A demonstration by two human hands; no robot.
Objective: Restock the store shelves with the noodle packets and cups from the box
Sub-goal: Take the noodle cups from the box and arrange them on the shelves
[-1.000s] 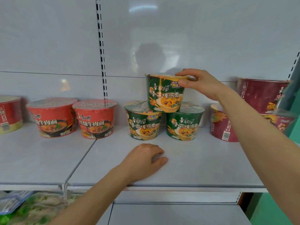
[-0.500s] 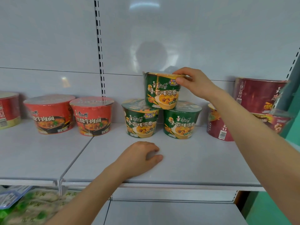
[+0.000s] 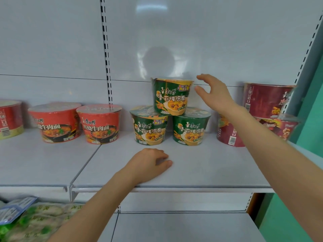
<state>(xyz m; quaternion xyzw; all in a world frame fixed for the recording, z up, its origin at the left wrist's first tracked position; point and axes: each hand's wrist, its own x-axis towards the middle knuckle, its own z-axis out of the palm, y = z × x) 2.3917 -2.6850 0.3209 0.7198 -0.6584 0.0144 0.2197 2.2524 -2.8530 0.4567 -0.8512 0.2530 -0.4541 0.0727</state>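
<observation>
**Centre of frame.** The top cup (image 3: 172, 96) stands upright on the lids of the left base cup (image 3: 149, 126) and the right base cup (image 3: 191, 127). It straddles the seam between them, so each lid bears part of its foot. All three green labels face forward, for the shopper to read.

**Right of centre.** My right hand (image 3: 215, 96) hovers just beside the top cup's upper rim, thumb and fingers spread wide, holding nothing. A narrow gap appears to separate fingertips from cup. I judge the hand is placed to catch the cup should it tip.

**Lower centre.** My left hand (image 3: 148, 165) rests on the bare shelf (image 3: 218, 168) in front of the base cups, fingers loosely curled and gripping nothing. It probably serves as a brace.

**Left.** Orange-red cups (image 3: 99, 124) sit side by side, grouped by flavour.

**Right edge.** Dark red cups (image 3: 267, 100) are stacked.

**Lower left corner.** Green noodle packets (image 3: 35, 220) lie on the tier below.

The box is out of view.
</observation>
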